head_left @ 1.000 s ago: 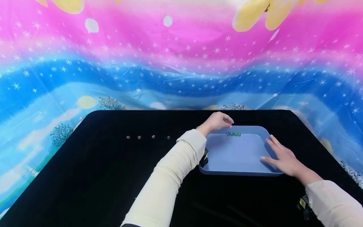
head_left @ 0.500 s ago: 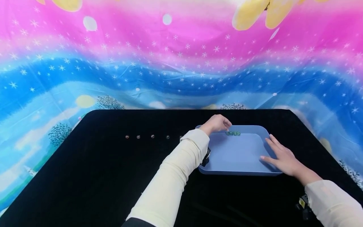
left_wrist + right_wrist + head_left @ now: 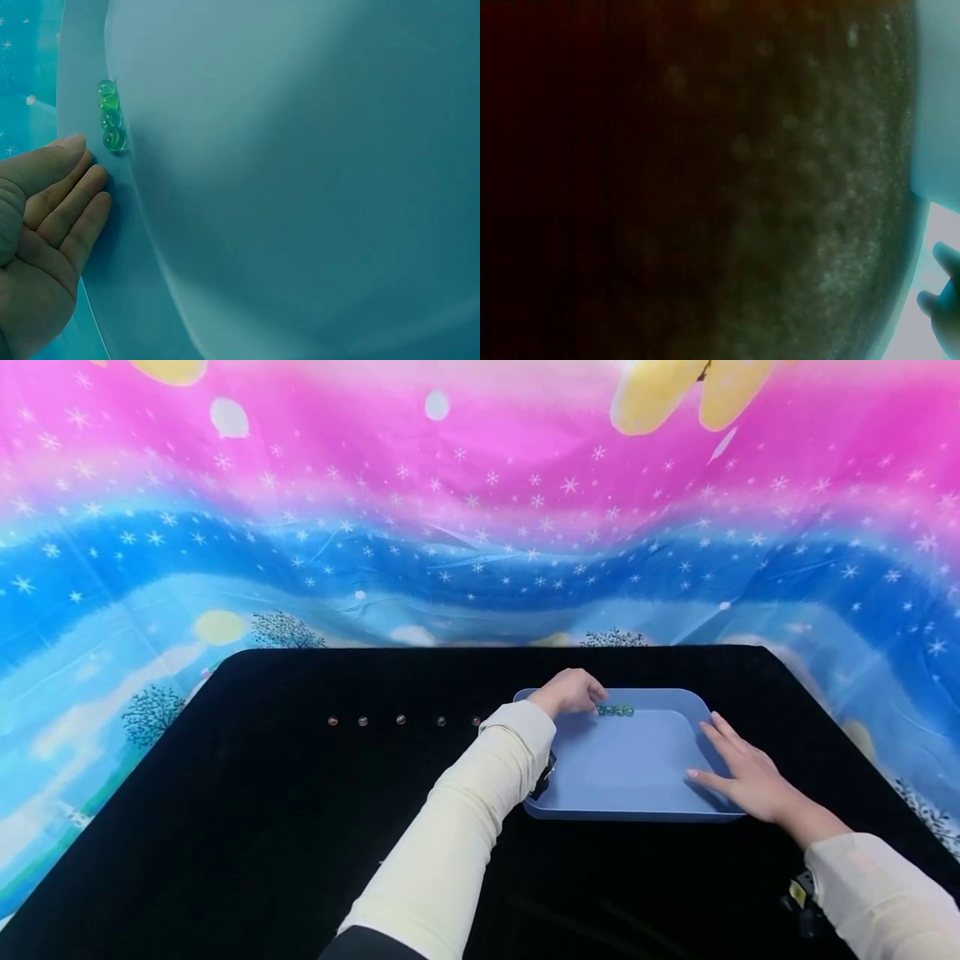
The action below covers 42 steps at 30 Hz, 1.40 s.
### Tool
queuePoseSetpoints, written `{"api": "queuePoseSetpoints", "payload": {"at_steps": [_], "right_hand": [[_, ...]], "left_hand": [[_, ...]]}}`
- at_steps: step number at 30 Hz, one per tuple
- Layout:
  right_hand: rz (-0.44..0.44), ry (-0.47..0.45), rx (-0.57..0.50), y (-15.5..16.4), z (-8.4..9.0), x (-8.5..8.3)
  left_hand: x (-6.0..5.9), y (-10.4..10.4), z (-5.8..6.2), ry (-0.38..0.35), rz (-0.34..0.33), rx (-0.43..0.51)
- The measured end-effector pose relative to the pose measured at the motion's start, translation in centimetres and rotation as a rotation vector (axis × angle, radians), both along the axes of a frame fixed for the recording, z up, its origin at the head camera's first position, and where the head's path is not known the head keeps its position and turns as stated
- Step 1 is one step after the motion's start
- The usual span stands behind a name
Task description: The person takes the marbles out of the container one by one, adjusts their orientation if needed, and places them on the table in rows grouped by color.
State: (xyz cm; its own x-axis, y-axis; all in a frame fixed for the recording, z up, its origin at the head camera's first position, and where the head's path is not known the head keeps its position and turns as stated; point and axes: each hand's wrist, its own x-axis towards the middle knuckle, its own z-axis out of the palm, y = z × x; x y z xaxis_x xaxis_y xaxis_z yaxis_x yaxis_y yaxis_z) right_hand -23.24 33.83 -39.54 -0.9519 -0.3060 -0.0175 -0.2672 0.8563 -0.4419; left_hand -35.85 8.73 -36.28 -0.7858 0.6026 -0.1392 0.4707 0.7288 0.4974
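Observation:
A blue plastic tray [image 3: 630,768] sits on the black table. Several green marbles [image 3: 616,711] lie in a short row against its far wall. My left hand [image 3: 579,692] hovers at the tray's far left corner, fingertips just left of the marbles. In the left wrist view the left hand [image 3: 79,187] has straight, relaxed fingers and holds nothing, a finger's width from the green marbles [image 3: 111,118]. My right hand [image 3: 738,768] lies flat on the tray's right rim, fingers spread. The right wrist view shows little more than dark cloth and a fingertip [image 3: 943,300].
Several small marbles [image 3: 401,720] lie in a spaced row on the black cloth, left of the tray. The black table [image 3: 262,827] reaches a colourful starry backdrop [image 3: 480,510] behind it. Both my arms wear cream sleeves.
My left hand has drawn back slightly toward the tray's far left corner and sunk lower beside the green marbles. One more marble on the cloth shows past my sleeve. The right hand stays put.

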Motion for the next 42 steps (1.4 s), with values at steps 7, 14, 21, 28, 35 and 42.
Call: {"api": "queuePoseSetpoints", "payload": {"at_steps": [7, 14, 21, 28, 35, 42], "right_hand": [[-0.007, -0.001, -0.003, 0.0, 0.1, 0.0], [-0.004, 0.007, -0.008, 0.1, -0.1, 0.0], [-0.003, 0.008, -0.011, 0.1, -0.1, 0.0], [-0.008, -0.009, -0.009, 0.0, 0.1, -0.1], [-0.008, -0.016, -0.007, -0.1, 0.2, 0.0], [-0.014, -0.006, -0.005, 0.0, 0.1, 0.0]], "left_hand": [[0.1, 0.0, -0.2, 0.003, -0.001, -0.001], [0.1, 0.1, -0.7, 0.019, -0.007, -0.001], [0.4, 0.1, -0.6, -0.008, -0.001, 0.006], [0.5, 0.2, -0.7, 0.034, -0.015, -0.014], [0.6, 0.5, -0.8, 0.166, -0.089, -0.112], [0.7, 0.7, -1.0, 0.229, -0.110, -0.187]]}}
